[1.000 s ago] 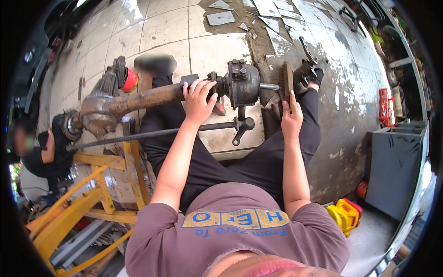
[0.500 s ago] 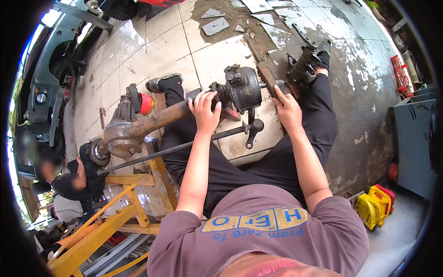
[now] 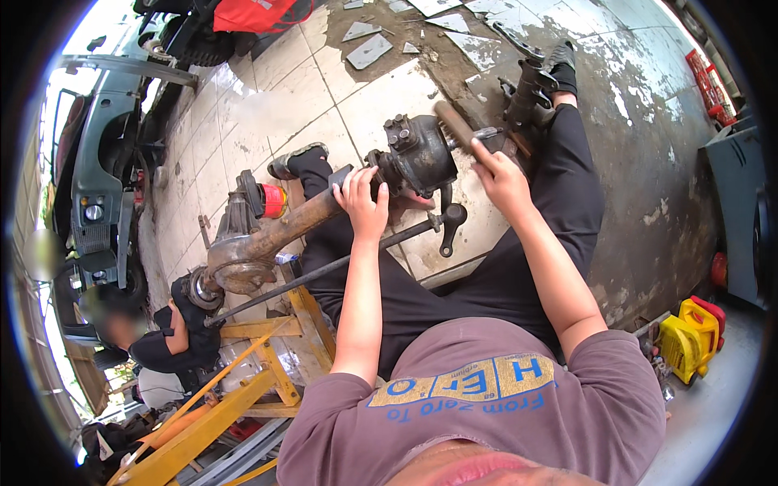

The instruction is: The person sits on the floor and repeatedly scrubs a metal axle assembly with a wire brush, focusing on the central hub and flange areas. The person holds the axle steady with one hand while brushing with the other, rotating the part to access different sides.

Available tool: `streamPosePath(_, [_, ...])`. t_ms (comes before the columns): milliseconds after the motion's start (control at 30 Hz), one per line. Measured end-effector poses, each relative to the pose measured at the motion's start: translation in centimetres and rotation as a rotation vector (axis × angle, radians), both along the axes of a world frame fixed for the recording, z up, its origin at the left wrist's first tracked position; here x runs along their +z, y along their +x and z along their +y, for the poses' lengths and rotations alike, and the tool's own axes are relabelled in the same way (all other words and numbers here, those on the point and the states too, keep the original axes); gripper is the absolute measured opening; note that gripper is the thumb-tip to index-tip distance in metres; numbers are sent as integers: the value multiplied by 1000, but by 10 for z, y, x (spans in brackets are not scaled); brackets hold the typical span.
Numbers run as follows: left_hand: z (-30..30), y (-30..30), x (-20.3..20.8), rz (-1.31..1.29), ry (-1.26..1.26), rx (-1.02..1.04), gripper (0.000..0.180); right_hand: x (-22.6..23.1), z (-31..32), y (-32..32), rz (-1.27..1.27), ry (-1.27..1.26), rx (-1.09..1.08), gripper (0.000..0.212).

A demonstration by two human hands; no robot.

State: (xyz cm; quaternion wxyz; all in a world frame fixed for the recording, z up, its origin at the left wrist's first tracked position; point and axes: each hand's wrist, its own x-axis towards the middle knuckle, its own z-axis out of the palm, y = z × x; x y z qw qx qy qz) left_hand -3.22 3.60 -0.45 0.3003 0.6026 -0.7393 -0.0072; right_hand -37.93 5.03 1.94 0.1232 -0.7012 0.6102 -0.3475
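Note:
A rusty vehicle axle (image 3: pixel 292 223) runs from the lower left to a dark, bolted drum-shaped end (image 3: pixel 427 158) between my legs. My left hand (image 3: pixel 362 200) lies over the axle tube beside that end, fingers curved over its top and thumb apart. My right hand (image 3: pixel 502 180) grips the lower end of a brown wooden bar (image 3: pixel 455 125), angled across the metal shaft past the drum. Its far end is free; I cannot make out what kind of tool it is. Below the axle runs a long dark rod (image 3: pixel 348 259) with a jointed arm (image 3: pixel 448 231).
At left, another person (image 3: pixel 174 344) sits by the axle's far end. A yellow frame (image 3: pixel 267 364) stands beside my left arm. A dark metal part (image 3: pixel 531 93) lies near my right foot. Broken tiles (image 3: pixel 369 50) lie ahead; a yellow-red container (image 3: pixel 689 340) stands at right.
The wooden bar has lifted and moved left toward the drum in my right hand, whose fingers have closed more. My left hand stays on the axle. The whole view has shifted slightly.

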Motion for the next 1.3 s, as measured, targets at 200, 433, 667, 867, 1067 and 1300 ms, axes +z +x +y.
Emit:
streamPosePath(200, [-1,3,-3,-27,-1,4,44,20,2,2,-198,-118,28,56])
streamPosePath(433, [-2,3,-3,-27,-11,0,43,2,-11,-5,-160,105,-142,54])
streamPosePath(667, [-9,-5,3,-23,-25,-15,44,-10,-10,9,-129,59,-122,58])
streamPosePath(867, [1,1,-3,-15,-36,3,43,35,-10,11,-362,-153,-21,63])
streamPosePath(1067, [-7,-6,3,-32,-32,-15,43,22,-24,29,-158,117,-58,53])
streamPosePath(1300, [-2,1,-4,-35,-29,16,43,78,-15,28,-4,-46,188,52])
